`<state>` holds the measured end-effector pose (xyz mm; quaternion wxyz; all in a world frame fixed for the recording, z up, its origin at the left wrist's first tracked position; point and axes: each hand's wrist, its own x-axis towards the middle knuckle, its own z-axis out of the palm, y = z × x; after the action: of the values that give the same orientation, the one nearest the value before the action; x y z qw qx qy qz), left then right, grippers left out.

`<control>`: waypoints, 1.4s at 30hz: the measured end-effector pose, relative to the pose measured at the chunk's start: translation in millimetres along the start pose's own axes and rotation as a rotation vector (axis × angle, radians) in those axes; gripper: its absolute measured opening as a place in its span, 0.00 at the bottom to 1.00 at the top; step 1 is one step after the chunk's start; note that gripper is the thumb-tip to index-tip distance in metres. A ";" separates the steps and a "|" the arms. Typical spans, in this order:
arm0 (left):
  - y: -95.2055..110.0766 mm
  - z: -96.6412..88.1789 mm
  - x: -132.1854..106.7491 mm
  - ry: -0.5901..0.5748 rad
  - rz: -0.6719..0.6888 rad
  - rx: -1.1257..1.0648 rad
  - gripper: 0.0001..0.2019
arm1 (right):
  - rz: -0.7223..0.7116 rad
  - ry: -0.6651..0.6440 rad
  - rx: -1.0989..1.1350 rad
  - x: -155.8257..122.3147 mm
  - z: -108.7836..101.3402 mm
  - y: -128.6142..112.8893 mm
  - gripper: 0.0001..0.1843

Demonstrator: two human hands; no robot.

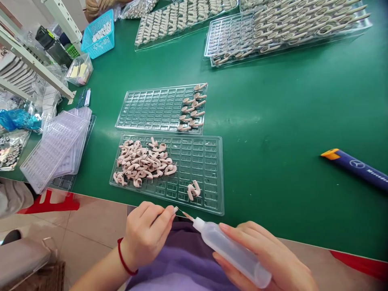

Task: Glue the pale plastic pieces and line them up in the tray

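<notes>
My left hand, a red cord at its wrist, pinches a small pale earphone stem piece just off the table's front edge. Wrapped in my right hand is a translucent squeeze bottle, tilted so its thin nozzle points at that piece, close to its end; whether they touch I cannot tell. Beyond my hands lies a clear compartment tray with a heap of pinkish-beige earphone shells and a few lying apart. A second clear tray behind it carries several shells along its right side.
Filled trays and a stack with stemmed parts stand at the back. Right lies a dark blue tube-like object with an orange tip. Left are stacked empty trays, a blue basket, a clear box and a metal rack.
</notes>
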<state>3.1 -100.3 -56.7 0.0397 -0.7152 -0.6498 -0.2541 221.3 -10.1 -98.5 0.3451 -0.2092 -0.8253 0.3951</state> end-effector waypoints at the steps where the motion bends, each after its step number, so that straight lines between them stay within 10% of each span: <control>1: 0.0 0.0 0.0 -0.003 -0.001 -0.001 0.12 | 0.003 -0.004 -0.007 -0.2 0.0 -0.1 0.36; 24: 0.2 2.7 -5.7 0.045 -0.054 -0.101 0.12 | 0.003 0.061 0.027 -2.3 -3.7 -1.3 0.26; 27: 10.1 2.3 -11.0 0.030 -0.261 -0.336 0.10 | 0.073 0.092 0.034 -7.3 -0.1 -2.0 0.26; 34: 31.6 18.0 -22.1 -0.225 -1.272 -1.173 0.13 | -0.059 0.172 0.009 -0.6 26.3 -5.9 0.23; 42: 34.4 27.0 -14.2 -0.132 -1.379 -1.338 0.16 | -0.157 0.182 -0.161 4.8 37.0 -3.2 0.15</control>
<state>43.8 -107.9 -76.6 -0.5712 -0.0633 -0.6488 -0.4988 190.6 -27.8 -110.6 0.4306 -0.2058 -0.8334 0.2788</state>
